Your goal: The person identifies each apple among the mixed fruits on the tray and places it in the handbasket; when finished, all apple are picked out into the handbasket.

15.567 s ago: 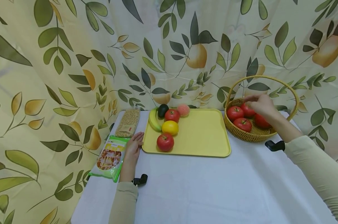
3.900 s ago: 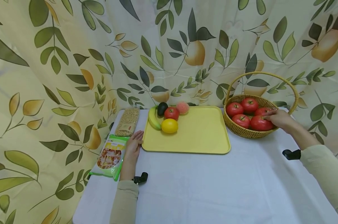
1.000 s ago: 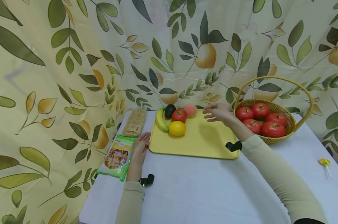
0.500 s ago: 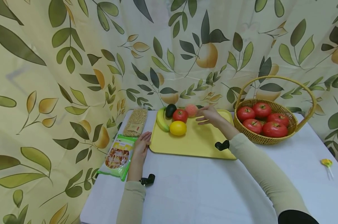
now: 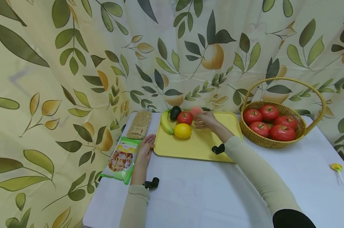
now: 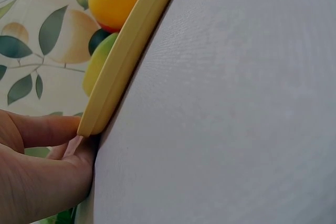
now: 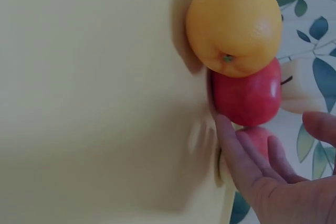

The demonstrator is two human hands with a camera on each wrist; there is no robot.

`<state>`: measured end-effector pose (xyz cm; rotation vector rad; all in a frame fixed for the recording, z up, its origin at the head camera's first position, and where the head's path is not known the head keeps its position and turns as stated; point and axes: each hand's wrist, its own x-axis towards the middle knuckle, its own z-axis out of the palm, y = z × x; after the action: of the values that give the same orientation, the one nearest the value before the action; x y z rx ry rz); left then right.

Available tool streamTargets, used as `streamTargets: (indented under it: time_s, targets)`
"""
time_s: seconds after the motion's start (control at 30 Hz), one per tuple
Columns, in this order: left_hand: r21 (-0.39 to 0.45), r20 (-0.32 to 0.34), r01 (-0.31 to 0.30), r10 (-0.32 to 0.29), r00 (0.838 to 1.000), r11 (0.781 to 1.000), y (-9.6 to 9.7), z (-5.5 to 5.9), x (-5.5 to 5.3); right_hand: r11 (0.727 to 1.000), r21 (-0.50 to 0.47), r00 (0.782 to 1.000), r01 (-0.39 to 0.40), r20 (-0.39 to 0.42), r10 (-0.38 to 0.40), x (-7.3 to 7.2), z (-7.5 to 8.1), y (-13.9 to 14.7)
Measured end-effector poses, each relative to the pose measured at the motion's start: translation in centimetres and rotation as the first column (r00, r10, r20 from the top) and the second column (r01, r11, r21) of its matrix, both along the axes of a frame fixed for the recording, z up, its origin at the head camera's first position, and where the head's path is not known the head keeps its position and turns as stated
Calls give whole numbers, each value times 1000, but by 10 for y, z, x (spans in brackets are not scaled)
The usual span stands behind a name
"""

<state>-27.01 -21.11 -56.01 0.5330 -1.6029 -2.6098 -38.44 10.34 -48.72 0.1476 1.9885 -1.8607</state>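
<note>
My left hand (image 5: pixel 145 147) rests at the left edge of the yellow tray (image 5: pixel 214 148); in the left wrist view its fingers touch the tray corner (image 6: pixel 97 114). My right hand (image 5: pixel 207 121) is over the tray's back, close to the peach (image 5: pixel 196 110) and the red apple (image 5: pixel 185 117). In the right wrist view the fingers (image 7: pixel 239 156) are extended toward the apple (image 7: pixel 249 95), thumb apart, holding nothing. An orange (image 5: pixel 182 130), a banana (image 5: pixel 166 123) and a dark oval fruit (image 5: pixel 175 112) lie nearby. The right hand partly hides the peach.
At the right, a wicker basket (image 5: pixel 246 134) with a tall handle holds several red apples (image 5: pixel 283 132). A bag of beans or grain (image 5: pixel 140 123) and a green-edged food packet (image 5: pixel 121 160) lie left of the tray. A yellow lollipop (image 5: pixel 336 167) is at the far right.
The apple once at the tray's front left is gone from there, and the basket holds one more. My right hand has come from the basket leftward to the peach. The left hand stays put.
</note>
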Motion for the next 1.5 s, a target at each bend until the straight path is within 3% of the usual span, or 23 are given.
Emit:
streamTargets:
  time_s: [0.4,0.67,0.87,1.3,1.5]
  targets:
    - [-1,-9,11,-11,1000,1000,6,-1,0,977,-108,978,185,113,-172,-4,-12,-14]
    - [2,-6,11,-11,1000,1000,8,1,-2,970,-54,967,238,104,-231,-4,-10,-21]
    - [-2,-15,11,-11,1000,1000,7,5,-3,952,-14,946,307,113,-303,-3,-6,-31]
    - [-28,9,7,-7,1000,1000,2,4,-2,938,59,930,342,122,-346,-7,-8,-45]
    - [-28,0,11,-11,1000,1000,0,5,1,941,16,933,339,123,-338,-8,-11,-47]
